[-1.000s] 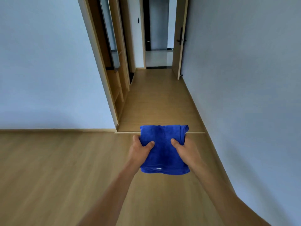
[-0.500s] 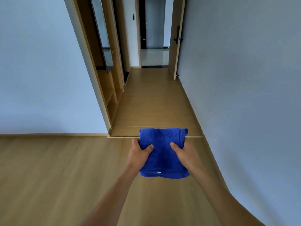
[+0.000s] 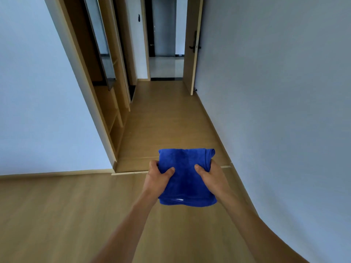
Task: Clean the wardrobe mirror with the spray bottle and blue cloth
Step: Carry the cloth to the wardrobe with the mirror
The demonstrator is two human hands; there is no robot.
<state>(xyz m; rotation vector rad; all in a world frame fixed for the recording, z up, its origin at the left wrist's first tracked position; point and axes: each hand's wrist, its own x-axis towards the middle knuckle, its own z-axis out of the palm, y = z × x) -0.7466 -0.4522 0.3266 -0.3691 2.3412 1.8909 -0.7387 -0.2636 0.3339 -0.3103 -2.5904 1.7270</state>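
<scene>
Well ahead and left of the hands: wardrobe (image 3: 112,114), its mirror (image 3: 98,40) seen edge-on. Between the hands: folded blue cloth (image 3: 185,179), held flat, likely kept ready as a wiping pad. Left hand (image 3: 157,181) and right hand (image 3: 212,179) gripping opposite sides, thumbs on top. No spray bottle in view.

you look down a corridor of light wooden floor (image 3: 163,120) toward an open wooden door (image 3: 190,69). left of the door stands open wooden shelving (image 3: 112,114); right of it runs a pale blue-grey wall (image 3: 275,92).
</scene>
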